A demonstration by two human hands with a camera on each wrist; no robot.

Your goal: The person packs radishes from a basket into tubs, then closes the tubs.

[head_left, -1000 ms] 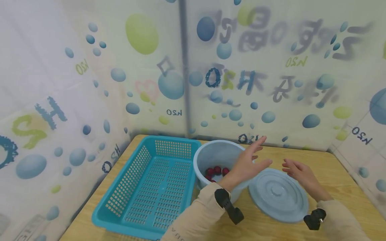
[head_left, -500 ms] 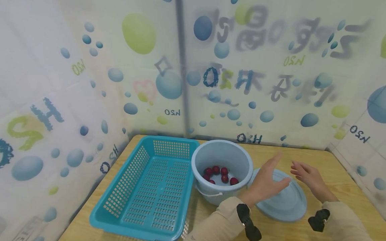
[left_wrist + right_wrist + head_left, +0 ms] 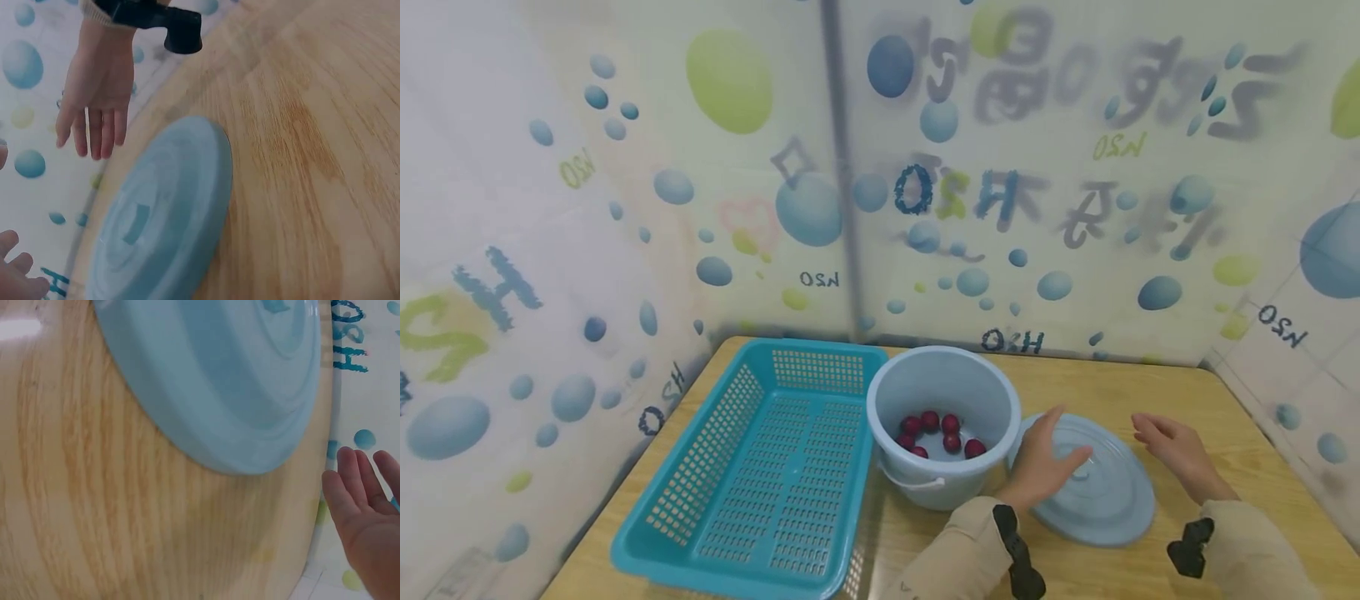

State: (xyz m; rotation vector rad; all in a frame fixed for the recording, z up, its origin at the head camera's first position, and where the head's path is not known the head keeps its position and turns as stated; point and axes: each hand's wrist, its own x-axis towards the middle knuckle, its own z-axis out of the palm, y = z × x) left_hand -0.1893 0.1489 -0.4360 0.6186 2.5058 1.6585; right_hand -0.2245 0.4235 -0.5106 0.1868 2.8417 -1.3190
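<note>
The left hand (image 3: 1047, 462) is no longer raised over the bucket (image 3: 943, 423); it now sits low on the lid (image 3: 1086, 483). The right hand (image 3: 1176, 454) has drifted off the lid's far edge.

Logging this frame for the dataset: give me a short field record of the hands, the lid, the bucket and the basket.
left hand: fingers relaxed, over the left edge of the round pale blue plastic lid; contact cannot be told
right hand: fingers relaxed, off the lid's right edge, holding nothing
lid: lying flat on the light wooden table, right of the bucket
bucket: pale blue round plastic bucket, uncovered, small dark red round fruits at the bottom
basket: teal perforated plastic basket, left of the bucket
</note>
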